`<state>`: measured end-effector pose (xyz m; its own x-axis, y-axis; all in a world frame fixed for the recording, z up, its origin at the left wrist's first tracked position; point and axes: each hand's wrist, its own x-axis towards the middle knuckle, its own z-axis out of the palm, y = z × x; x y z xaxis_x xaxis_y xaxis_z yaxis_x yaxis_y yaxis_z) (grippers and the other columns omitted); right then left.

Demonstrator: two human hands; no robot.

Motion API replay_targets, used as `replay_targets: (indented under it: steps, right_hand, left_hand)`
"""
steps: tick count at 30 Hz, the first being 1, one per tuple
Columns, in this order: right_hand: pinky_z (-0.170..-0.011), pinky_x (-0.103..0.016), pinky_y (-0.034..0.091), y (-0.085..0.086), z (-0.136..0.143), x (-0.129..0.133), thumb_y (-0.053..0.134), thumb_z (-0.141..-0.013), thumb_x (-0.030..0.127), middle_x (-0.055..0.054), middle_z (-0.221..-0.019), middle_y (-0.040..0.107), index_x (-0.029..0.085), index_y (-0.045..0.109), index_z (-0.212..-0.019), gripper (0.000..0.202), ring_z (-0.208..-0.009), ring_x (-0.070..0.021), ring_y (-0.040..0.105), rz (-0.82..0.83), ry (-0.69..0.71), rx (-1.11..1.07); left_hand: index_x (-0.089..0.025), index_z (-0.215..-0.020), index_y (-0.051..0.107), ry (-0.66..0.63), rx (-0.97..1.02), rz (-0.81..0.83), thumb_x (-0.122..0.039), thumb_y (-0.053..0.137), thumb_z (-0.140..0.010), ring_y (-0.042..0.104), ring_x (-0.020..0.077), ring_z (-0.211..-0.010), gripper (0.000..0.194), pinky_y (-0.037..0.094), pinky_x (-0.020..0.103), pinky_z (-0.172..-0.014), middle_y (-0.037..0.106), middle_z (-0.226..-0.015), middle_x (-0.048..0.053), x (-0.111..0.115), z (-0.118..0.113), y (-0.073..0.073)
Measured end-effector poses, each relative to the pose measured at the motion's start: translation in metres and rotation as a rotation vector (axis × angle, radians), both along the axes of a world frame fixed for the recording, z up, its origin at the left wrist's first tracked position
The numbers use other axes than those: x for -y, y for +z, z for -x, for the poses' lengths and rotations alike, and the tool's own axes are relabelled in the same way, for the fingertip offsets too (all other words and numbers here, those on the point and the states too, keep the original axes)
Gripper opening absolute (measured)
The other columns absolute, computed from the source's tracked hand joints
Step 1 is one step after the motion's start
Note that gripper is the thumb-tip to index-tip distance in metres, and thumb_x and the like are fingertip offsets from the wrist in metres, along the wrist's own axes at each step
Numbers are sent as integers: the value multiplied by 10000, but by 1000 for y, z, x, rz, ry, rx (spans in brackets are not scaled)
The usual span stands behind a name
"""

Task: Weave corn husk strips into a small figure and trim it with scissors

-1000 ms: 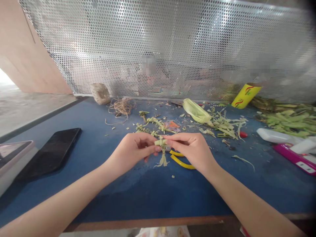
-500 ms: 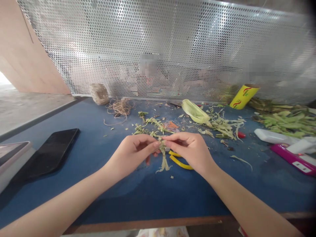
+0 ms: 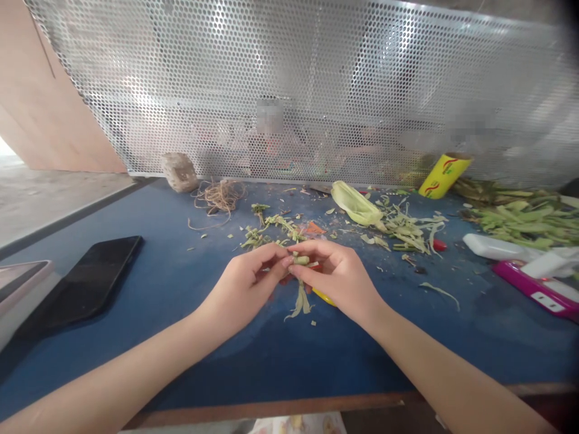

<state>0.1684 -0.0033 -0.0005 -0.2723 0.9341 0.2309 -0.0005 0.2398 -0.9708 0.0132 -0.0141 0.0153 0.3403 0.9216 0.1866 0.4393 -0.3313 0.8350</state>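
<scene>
Stalk (image 3: 300, 260), short and pale green, sits between the fingertips of the two hands, about midway between the left and right edges of the worktop (image 3: 253, 367). The left hand (image 3: 246, 283) pinches it at its left end with thumb and forefinger; the right hand (image 3: 341, 277) closes thumb and fingers round it from the other side, the fingertips of both nearly meeting. Frayed strips (image 3: 299, 303) trail below the fingers toward the front edge. A yellow handle (image 3: 323, 296) pokes out from under the right hand, mostly hidden.

Just beyond the hands lie small plant pieces (image 3: 284, 224) and an orange scrap (image 3: 313, 228). Near the back edge, a stone block (image 3: 180, 172) and a tangle of string (image 3: 221, 196) lie toward the left corner; right of the middle, a cabbage-like head (image 3: 355, 205) lies tilted beside pale shreds (image 3: 409, 226). Toward the back right corner, a yellow tube (image 3: 445, 176) leans near a heap of green stems (image 3: 529, 223). A purple power strip (image 3: 534, 289) lies by the right edge, and a black phone (image 3: 81, 280) by the left.
</scene>
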Motion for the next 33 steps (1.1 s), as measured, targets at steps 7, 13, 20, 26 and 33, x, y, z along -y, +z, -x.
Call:
replay_targets:
  steps: [7,13,20,26,33]
  right_hand:
    - [-462,-221,510,-1,1,1,628,-684,199,-13,-723,646,180,640,-860,178,-529,-103,591,14,-78,-33]
    - [-507,-222,532,-3,-1,-1,661,-660,224,-31,-784,654,185,634,-878,223,-635,-127,616,-25,-133,-11]
    - [-462,-219,515,0,-5,-1,645,-676,224,-35,-815,645,194,628,-908,235,-625,-127,603,-50,-95,6]
    - [-463,-223,506,5,-8,-1,674,-648,224,-13,-754,635,199,624,-869,228,-571,-110,580,-24,-33,-4]
    - [-700,-272,531,2,-10,-2,662,-661,170,-25,-876,634,216,587,-940,293,-815,-151,618,-97,16,29]
  left_hand:
    - [-178,-759,522,41,0,-5,-337,427,-844,472,74,-496,204,407,183,-494,503,-626,-43,0,-1,-1]
    - [-172,-742,535,37,-42,-27,-376,333,-876,509,94,-530,317,428,207,-520,573,-677,-6,-1,2,-1]
    - [-191,-894,516,55,-121,-216,-305,468,-825,584,116,-679,141,470,209,-610,615,-788,3,0,2,-3]
    - [-187,-913,451,-12,-386,-456,-276,469,-812,573,140,-703,136,454,250,-635,591,-825,23,-2,9,0]
    - [-180,-830,482,-104,-248,-218,-296,240,-901,513,112,-596,278,421,230,-595,533,-669,-11,-1,11,11]
